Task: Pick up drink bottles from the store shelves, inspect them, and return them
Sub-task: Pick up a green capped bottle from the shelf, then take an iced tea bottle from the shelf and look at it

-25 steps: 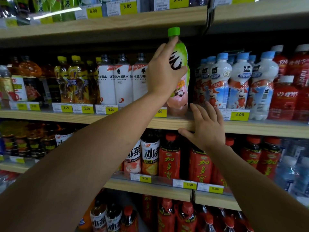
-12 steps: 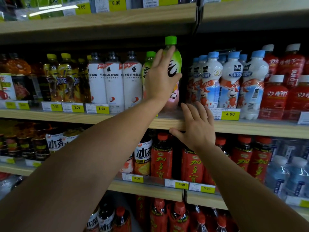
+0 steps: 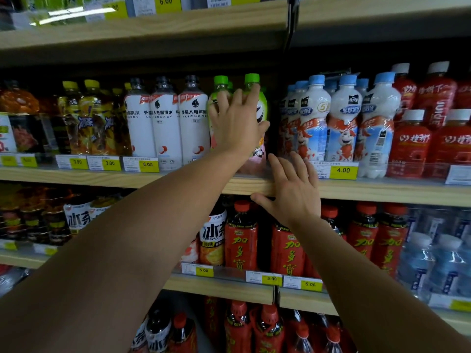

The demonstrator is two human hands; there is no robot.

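On middle shelf [image 3: 76,178], fourth row from left: green-capped bottle [image 3: 260,115], upright, base at shelf front, gripped round its body by left hand [image 3: 237,126]. Right hand [image 3: 293,192] flat on shelf edge, fingers straight, holding nothing.

Risk, as judged: bottle may nudge the green-capped neighbour [image 3: 220,84] or tip forward on release.

Legible: white bottles [image 3: 165,123] "ALIENERGY"; price tags "3.00", "6.00", "4.00" [image 3: 343,170], "5.00".

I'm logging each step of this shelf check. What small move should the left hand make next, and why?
Probably let go and draw back. The left hand grips the green-capped bottle, which already stands upright in its row on the shelf, while the right hand rests on the shelf edge.
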